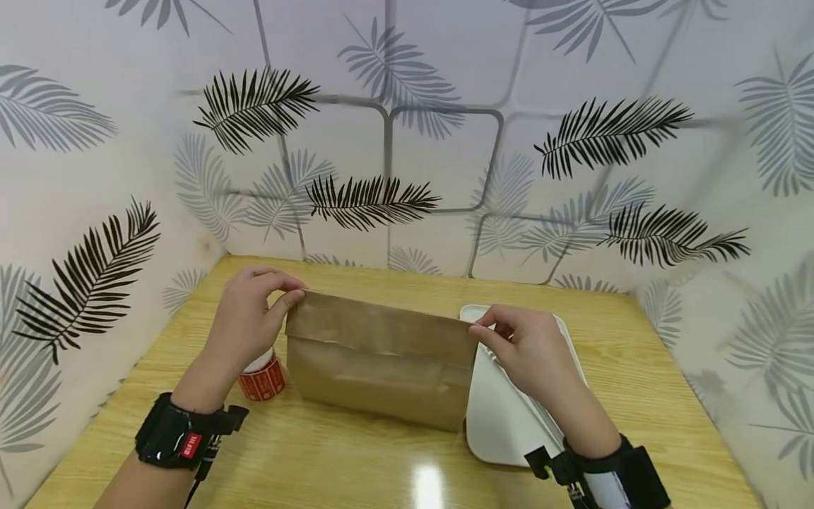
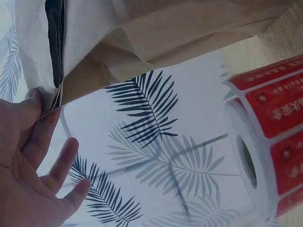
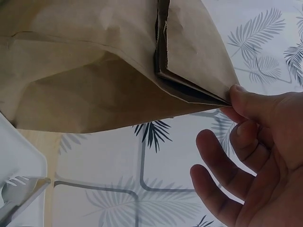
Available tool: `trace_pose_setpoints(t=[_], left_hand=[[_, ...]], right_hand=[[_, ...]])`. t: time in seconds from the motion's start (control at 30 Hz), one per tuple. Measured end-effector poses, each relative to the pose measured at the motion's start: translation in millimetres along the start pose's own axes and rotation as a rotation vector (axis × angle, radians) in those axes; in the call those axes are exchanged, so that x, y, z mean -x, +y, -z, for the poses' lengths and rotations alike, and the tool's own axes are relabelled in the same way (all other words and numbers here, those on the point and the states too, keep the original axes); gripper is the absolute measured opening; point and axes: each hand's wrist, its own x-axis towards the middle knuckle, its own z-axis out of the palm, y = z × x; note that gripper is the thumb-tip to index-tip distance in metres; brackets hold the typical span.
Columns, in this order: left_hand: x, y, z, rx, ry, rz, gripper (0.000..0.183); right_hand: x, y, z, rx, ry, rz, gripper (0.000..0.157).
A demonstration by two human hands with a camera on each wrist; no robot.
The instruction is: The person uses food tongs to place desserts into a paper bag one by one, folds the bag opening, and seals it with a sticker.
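Observation:
A brown paper bag (image 1: 375, 360) stands on the wooden table between both hands, its top edge folded over toward the front. The left hand (image 1: 248, 318) pinches the upper left corner of that fold between thumb and forefinger. At the upper right corner, the right hand (image 1: 528, 346) pinches the fold the same way. Layers of folded paper (image 3: 196, 52) show in the right wrist view, ending at the right thumb. In the left wrist view the left thumb presses the bag's corner (image 2: 47, 90), with the other fingers spread away from the paper.
Beside the left forearm stands a roll of red labels (image 1: 262, 380). To the right of the bag lies a white tray (image 1: 496, 431), partly under the right hand, with a fork (image 3: 19, 194) on it. A leaf-patterned cloth (image 1: 432, 155) hangs behind the table (image 1: 343, 466).

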Motion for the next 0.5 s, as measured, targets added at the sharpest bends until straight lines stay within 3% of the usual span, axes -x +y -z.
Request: trace_pose_setpoints(t=[0.17,0.4,0.5], left_hand=[[4.9,-2.8,0.6,0.017,0.005,0.017,0.011],[28.8,-7.4,-1.2,-0.04,0.079,0.022,0.024],[38.2,-11.9,-0.4,-0.077,0.053,0.042,0.027]], right_hand=[[2,-1,-1.0,0.029,0.001,-0.016,0.01],[3,-3,-3.3,0.033,0.003,-0.028,0.008],[4,-3,-6.0,0.035,0.012,-0.029,0.008]])
